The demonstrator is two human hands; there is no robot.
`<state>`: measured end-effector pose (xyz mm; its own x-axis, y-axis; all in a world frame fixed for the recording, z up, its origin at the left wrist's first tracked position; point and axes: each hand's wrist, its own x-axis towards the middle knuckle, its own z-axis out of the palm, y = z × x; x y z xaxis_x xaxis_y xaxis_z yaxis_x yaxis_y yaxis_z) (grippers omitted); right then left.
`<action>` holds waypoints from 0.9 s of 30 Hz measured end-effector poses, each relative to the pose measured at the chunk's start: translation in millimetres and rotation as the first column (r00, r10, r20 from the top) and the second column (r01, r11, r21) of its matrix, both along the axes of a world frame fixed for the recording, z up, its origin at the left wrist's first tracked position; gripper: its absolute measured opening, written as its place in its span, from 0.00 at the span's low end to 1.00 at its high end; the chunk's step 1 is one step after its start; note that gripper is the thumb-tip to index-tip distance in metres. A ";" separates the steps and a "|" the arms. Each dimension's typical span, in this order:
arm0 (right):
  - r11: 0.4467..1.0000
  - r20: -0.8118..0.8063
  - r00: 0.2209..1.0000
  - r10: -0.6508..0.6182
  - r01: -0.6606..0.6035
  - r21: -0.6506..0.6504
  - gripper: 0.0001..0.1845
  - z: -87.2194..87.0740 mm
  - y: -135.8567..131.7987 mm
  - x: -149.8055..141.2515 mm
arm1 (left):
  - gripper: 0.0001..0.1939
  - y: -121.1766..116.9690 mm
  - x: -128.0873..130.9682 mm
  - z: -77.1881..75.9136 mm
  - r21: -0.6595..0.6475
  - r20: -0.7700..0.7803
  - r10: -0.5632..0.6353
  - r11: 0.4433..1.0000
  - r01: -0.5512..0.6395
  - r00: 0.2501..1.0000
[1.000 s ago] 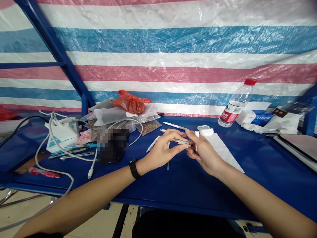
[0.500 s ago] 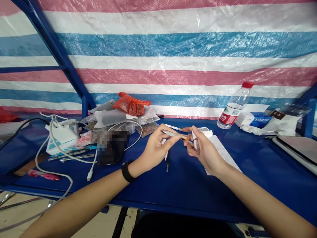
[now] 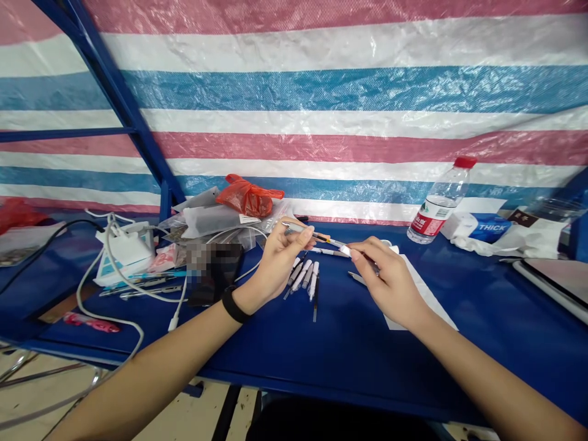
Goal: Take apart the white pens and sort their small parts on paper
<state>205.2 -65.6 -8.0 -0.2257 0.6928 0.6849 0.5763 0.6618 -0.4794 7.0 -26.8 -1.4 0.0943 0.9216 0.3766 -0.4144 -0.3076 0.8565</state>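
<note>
Above the table, my left hand (image 3: 285, 252) is closed in a pinch round a grey pen barrel. A thin pen refill (image 3: 331, 242) with an orange-yellow section stretches from it toward my right hand (image 3: 389, 278). The fingertips of my right hand are closed on a small white piece (image 3: 345, 250) at the refill's far end; whether it is tape or paper I cannot tell. Below, several refills with white wraps (image 3: 307, 274) lie side by side on the blue table (image 3: 349, 355). A grey pen (image 3: 357, 278) lies partly hidden under my right hand, and a white pen (image 3: 331, 252) lies behind.
A white paper sheet (image 3: 429, 297) lies beside my right wrist. Further right are a water bottle (image 3: 434, 205), a tissue pack (image 3: 489, 226) and a grey device (image 3: 551, 288). Cables, pens, a dark phone (image 3: 215, 282) and an orange plastic bag (image 3: 248, 197) crowd the left.
My hands have moved apart, drawing the refill into view between them. My right hand has turned palm down, now pinching the white piece. The wrapped refills and grey pen are uncovered.
</note>
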 end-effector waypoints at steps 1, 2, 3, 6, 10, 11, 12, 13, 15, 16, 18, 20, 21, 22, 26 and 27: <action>1.000 0.004 1.000 -0.009 0.009 0.010 0.14 -0.2 0.2 0.4 | 0.22 -0.2 0.1 0.3 0.002 0.004 -0.005 1.000 0.005 1.000; 1.000 0.007 1.000 -0.013 0.013 0.017 0.14 -0.4 0.3 0.7 | 0.22 -0.5 0.3 0.3 0.004 0.005 -0.012 1.000 0.012 1.000; 1.000 0.008 1.000 -0.012 0.012 0.019 0.13 -0.8 0.3 0.9 | 0.22 -0.8 0.7 0.0 0.004 0.005 -0.020 1.000 0.020 1.000; 0.999 0.008 1.000 0.020 -0.020 0.029 0.11 -2.8 0.0 -0.4 | 0.21 -2.2 3.0 -3.9 -0.010 -0.045 -0.044 0.999 0.043 0.998; 0.988 0.031 0.999 0.045 -0.049 0.145 0.08 -6.4 0.3 -3.6 | 0.17 -5.7 6.6 -9.8 -0.022 -0.110 -0.074 0.997 0.072 0.991; 0.984 0.030 0.999 0.045 -0.049 0.174 0.08 -7.2 0.6 -4.1 | 0.16 -6.7 7.3 -10.3 -0.020 -0.106 -0.087 0.996 0.086 0.990; 0.979 0.025 0.999 0.046 -0.050 0.196 0.08 -8.0 0.8 -4.3 | 0.16 -7.7 7.7 -10.5 -0.024 -0.100 -0.105 0.994 0.103 0.989; 0.976 0.019 0.999 0.048 -0.051 0.212 0.08 -8.7 1.1 -4.3 | 0.16 -8.5 8.0 -10.3 -0.038 -0.093 -0.127 0.992 0.124 0.988; 0.972 0.014 0.999 0.048 -0.050 0.228 0.09 -10.1 1.6 -3.9 | 0.16 -9.6 8.2 -10.0 -0.098 -0.083 -0.170 0.982 0.162 0.982; 0.971 0.014 0.999 0.047 -0.049 0.233 0.10 -10.8 1.7 -3.6 | 0.17 -9.9 8.1 -9.9 -0.131 -0.080 -0.187 0.976 0.175 0.979; 0.972 0.011 0.999 0.049 -0.050 0.230 0.11 -11.7 2.0 -3.1 | 0.17 -9.7 7.5 -10.1 -0.175 -0.078 -0.209 0.965 0.193 0.975; 0.980 -0.012 0.998 0.064 -0.060 0.192 0.11 -11.4 1.9 -3.3 | 0.17 -8.6 6.7 -10.4 -0.187 -0.075 -0.220 0.961 0.203 0.973; 0.986 -0.034 0.996 0.076 -0.071 0.148 0.11 -10.7 1.7 -3.6 | 0.17 -7.9 6.3 -10.5 -0.185 -0.073 -0.226 0.960 0.209 0.971; 0.992 -0.062 0.994 0.093 -0.087 0.086 0.11 -9.5 1.4 -3.9 | 0.16 -7.2 5.9 -10.4 -0.178 -0.074 -0.229 0.961 0.213 0.971; 0.951 -0.244 0.959 0.144 -0.203 -0.234 0.19 -2.7 1.2 -2.8 | 0.13 -7.4 5.9 -9.3 -0.112 -0.110 -0.247 0.966 0.234 0.963; 0.926 -0.297 0.945 0.139 -0.230 -0.298 0.21 -0.9 1.5 -1.6 | 0.13 -8.3 6.4 -9.2 -0.101 -0.124 -0.264 0.962 0.252 0.957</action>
